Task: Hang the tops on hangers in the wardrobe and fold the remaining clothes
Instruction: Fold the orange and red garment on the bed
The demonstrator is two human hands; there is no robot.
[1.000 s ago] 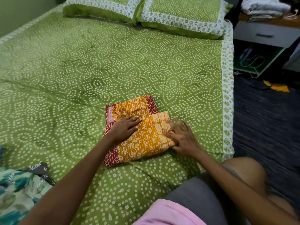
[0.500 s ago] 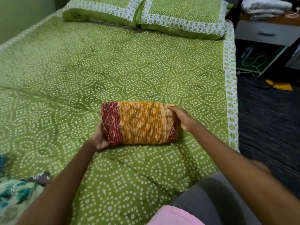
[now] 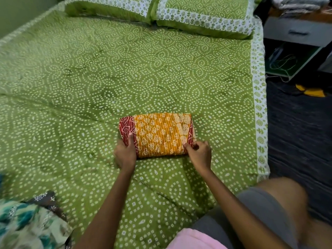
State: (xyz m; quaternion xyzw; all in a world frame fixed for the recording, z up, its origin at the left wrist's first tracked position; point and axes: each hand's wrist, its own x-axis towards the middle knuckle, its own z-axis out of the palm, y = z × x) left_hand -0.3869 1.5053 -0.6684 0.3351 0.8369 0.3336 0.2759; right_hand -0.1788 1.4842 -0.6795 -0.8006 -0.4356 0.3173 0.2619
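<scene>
A folded orange and red printed garment (image 3: 158, 134) lies as a compact rectangle on the green bed (image 3: 125, 78). My left hand (image 3: 125, 153) grips its near left corner, thumb on top of the red band. My right hand (image 3: 199, 153) pinches the near right corner with curled fingers. A pile of other clothes (image 3: 27, 223), teal-and-cream floral and a dark printed piece, lies at the bed's near left edge.
Two green pillows (image 3: 197, 15) lie at the head of the bed. A grey bedside drawer unit (image 3: 296, 33) with folded cloth on top stands to the right, cables and a yellow item (image 3: 312, 90) on the dark floor. My knee (image 3: 269, 203) is at lower right.
The garment went from a flat two-part fold under both palms to a tighter bundle, turned sideways. Both hands have moved from its ends to its near corners.
</scene>
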